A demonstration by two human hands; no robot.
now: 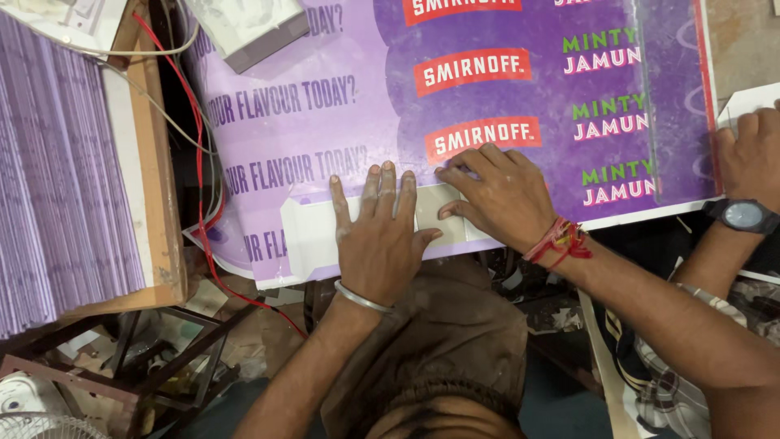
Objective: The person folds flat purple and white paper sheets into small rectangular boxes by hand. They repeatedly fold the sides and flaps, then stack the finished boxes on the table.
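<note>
A large purple printed sheet lies on the work surface, with a white folded flap along its near edge. My left hand, with a silver bangle at the wrist, lies flat on the flap with its fingers spread. My right hand, with red thread around the wrist, presses its fingertips on a beige card strip just beside the left hand. Neither hand grips anything.
A tall stack of lilac sheets rests on a wooden board at the left. A red wire and pale cables run past it. Another person's hand with a wristwatch rests at the right edge. A metal frame stands below.
</note>
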